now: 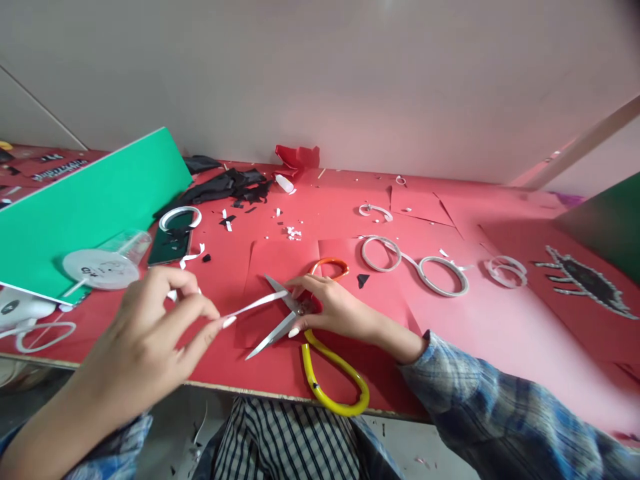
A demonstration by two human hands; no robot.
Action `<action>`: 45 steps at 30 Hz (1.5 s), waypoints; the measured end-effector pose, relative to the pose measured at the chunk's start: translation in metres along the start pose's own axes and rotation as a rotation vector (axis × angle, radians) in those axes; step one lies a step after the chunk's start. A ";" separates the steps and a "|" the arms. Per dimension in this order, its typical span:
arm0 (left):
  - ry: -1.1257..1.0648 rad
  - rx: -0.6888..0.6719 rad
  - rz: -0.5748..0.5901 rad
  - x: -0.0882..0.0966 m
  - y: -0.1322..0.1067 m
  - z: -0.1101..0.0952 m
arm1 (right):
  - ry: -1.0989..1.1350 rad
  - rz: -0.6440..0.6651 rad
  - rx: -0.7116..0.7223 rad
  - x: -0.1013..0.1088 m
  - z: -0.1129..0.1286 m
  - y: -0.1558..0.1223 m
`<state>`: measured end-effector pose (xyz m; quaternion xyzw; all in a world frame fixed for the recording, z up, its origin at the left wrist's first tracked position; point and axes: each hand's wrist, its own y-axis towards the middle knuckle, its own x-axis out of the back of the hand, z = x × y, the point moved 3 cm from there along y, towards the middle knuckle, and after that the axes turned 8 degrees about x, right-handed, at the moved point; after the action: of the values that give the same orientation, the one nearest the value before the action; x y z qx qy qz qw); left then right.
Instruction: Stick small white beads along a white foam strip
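My left hand [160, 327] pinches one end of a narrow white strip [257, 303] between thumb and fingertips. The strip stretches across to my right index fingertip, passing over one scissor blade. My right hand [335, 307] grips a large pair of scissors [275, 337] around the pivot, thumb on one side and fingers on the other. The blades are spread apart and point left. One handle loop is orange and the other yellow; the yellow one hangs over the table's front edge. Red sheets lie beneath the scissors.
Coils of white strip [443, 277] lie to the right, near a sheet with a beaded eye design [595, 280]. On the left are a green board [100, 207], a phone [171, 243], a white spool [103, 269] and black scraps [225, 187]. A small white bottle [285, 184] lies behind.
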<state>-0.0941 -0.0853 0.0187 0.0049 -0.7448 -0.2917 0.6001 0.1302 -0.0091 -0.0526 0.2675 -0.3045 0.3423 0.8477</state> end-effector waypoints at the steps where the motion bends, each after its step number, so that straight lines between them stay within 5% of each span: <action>1: -0.019 -0.006 -0.002 -0.002 0.008 0.005 | 0.020 0.007 -0.002 0.002 0.001 0.001; 9: -0.173 0.046 0.214 -0.024 0.044 0.030 | -0.120 -0.031 0.050 0.005 0.004 0.003; 18: -0.277 0.024 0.253 -0.046 0.070 0.040 | -0.117 -0.206 0.156 0.004 -0.007 0.000; 31: -0.262 -0.058 0.272 -0.037 0.073 0.034 | -0.134 -0.038 0.265 -0.001 -0.004 -0.001; 45: -0.222 -0.119 0.272 -0.037 0.079 0.034 | -0.365 -0.078 0.264 -0.003 -0.003 -0.002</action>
<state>-0.0874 0.0084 0.0172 -0.1638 -0.7817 -0.2503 0.5473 0.1315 -0.0096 -0.0571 0.4451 -0.3950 0.2918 0.7488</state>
